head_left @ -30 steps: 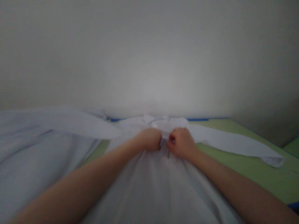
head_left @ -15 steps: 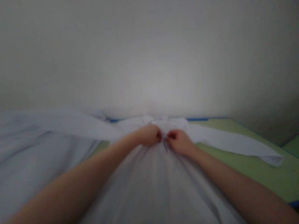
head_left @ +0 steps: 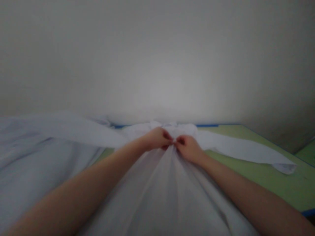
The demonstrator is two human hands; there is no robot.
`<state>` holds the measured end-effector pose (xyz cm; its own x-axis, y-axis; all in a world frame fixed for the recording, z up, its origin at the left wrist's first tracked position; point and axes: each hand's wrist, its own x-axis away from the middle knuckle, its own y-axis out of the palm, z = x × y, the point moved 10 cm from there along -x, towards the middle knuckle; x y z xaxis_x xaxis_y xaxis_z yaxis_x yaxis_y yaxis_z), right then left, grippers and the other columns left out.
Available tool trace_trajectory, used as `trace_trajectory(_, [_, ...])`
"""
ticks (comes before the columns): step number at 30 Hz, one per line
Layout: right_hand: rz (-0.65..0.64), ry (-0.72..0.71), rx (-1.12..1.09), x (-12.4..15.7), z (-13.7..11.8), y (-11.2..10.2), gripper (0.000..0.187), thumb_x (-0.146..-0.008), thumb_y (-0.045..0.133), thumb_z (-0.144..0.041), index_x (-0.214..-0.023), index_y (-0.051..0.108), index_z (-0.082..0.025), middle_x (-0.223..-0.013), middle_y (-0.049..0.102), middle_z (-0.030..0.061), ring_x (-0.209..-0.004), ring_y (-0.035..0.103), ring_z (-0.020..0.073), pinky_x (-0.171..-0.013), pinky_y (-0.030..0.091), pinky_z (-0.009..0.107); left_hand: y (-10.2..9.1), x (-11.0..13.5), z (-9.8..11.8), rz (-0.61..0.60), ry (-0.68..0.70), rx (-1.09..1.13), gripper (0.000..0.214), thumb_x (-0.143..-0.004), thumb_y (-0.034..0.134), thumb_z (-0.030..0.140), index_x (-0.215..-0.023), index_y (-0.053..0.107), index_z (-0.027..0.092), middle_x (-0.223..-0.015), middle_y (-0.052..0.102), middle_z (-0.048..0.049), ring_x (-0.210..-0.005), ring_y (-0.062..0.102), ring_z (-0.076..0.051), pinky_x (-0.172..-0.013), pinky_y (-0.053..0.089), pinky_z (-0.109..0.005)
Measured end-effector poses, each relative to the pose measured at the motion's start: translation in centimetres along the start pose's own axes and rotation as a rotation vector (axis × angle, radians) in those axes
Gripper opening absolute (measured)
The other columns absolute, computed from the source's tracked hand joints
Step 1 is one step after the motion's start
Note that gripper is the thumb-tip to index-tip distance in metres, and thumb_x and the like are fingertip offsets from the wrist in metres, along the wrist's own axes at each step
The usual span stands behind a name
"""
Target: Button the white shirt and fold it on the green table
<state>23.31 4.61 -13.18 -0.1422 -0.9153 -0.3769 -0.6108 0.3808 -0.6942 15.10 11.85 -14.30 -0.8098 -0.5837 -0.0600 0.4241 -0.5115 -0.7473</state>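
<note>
A white long-sleeved coat (head_left: 167,193) lies spread out before me, its collar end towards the wall and its lower part running down to the bottom of the view. My left hand (head_left: 159,138) pinches the front of the coat below the collar. Close against it, my right hand (head_left: 189,148) pinches the same spot, fingertips almost touching those of the left. From this point folds fan out in the cloth. Any button between the fingers is too small and blurred to make out. The right sleeve (head_left: 243,149) stretches out flat beyond my right hand.
Under the coat is a green table top (head_left: 268,183) with blue edging (head_left: 208,125). More white cloth (head_left: 36,173) is heaped on the left. A pale wall (head_left: 157,65) rises directly behind the table, and another green surface (head_left: 307,150) shows at the far right.
My left hand has moved slightly right and up, so its fingertips meet those of my right hand. The dark gap in the coat's front below them has closed, and the cloth is drawn together.
</note>
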Motion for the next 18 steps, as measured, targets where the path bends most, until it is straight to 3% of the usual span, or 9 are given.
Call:
trace_trajectory(7, [0.026, 0.006, -0.018, -0.2, 0.6, 0.0, 0.019, -0.080, 0.050, -0.029, -0.072, 0.061, -0.015, -0.066, 0.062, 0.0018, -0.060, 0.052, 0.0109, -0.056, 0.035, 0.023, 0.1, -0.3, 0.0, 0.034, 0.028, 0.009, 0.029, -0.071, 0.057, 0.037, -0.082, 0.070, 0.013, -0.065, 0.065, -0.0040, -0.055, 0.055, -0.012, -0.054, 0.040, -0.023])
trace_trajectory(18, [0.091, -0.020, -0.031, -0.2, 0.5, -0.9, 0.018, -0.080, 0.050, -0.029, -0.072, 0.060, -0.016, -0.065, 0.061, 0.0010, -0.060, 0.052, 0.0111, -0.057, 0.035, 0.023, -0.4, -0.2, 0.6, 0.073, -0.004, -0.080, 0.028, -0.070, 0.057, 0.038, -0.074, 0.070, 0.014, -0.059, 0.064, -0.0038, -0.054, 0.054, -0.012, -0.055, 0.039, -0.023])
